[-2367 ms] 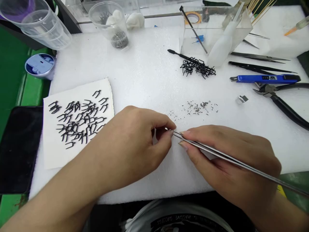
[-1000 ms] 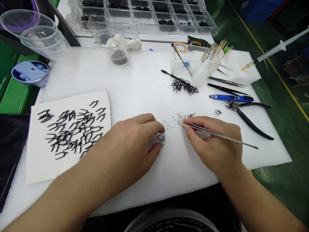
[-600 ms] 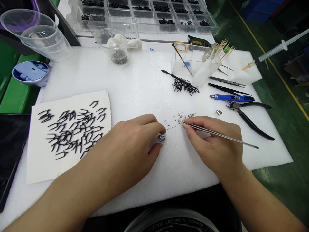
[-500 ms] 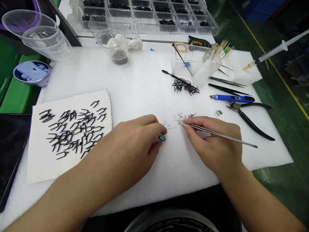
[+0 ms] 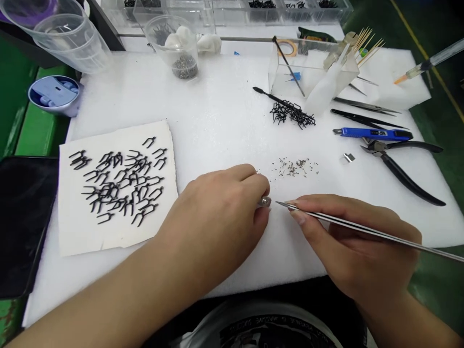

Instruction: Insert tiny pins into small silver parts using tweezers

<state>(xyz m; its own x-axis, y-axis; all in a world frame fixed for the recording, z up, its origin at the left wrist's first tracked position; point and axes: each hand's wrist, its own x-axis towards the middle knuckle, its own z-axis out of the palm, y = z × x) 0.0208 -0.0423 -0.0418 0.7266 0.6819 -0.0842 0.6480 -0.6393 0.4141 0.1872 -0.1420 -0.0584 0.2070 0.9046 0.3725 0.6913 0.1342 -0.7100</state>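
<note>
My left hand (image 5: 221,217) is closed on a small shiny metal piece (image 5: 266,201), whose end shows between thumb and forefinger; the rest of it is hidden. In my right hand (image 5: 362,241) are slim metal tweezers (image 5: 348,220), pinched near the tip and pointing left, a short gap from the metal piece. Whether the tips hold anything is too small to tell. Just beyond both hands, tiny metal bits (image 5: 295,167) lie scattered on the white foam sheet (image 5: 217,121). To the left, many black fork-shaped pieces (image 5: 123,183) rest on a torn-edged white card (image 5: 76,232).
Farther back are a pile of black bits (image 5: 293,115), a clear box (image 5: 282,77), a plastic cup (image 5: 184,65) and a compartment tray (image 5: 235,14). At right lie a blue cutter knife (image 5: 377,134), cutting pliers (image 5: 409,179) and a syringe (image 5: 431,63). A dark tablet-like slab (image 5: 25,222) sits left.
The tweezers have left the scattered bits and come back toward me, level with the metal piece in my left hand. The whole view has shifted, with the table appearing higher and further right.
</note>
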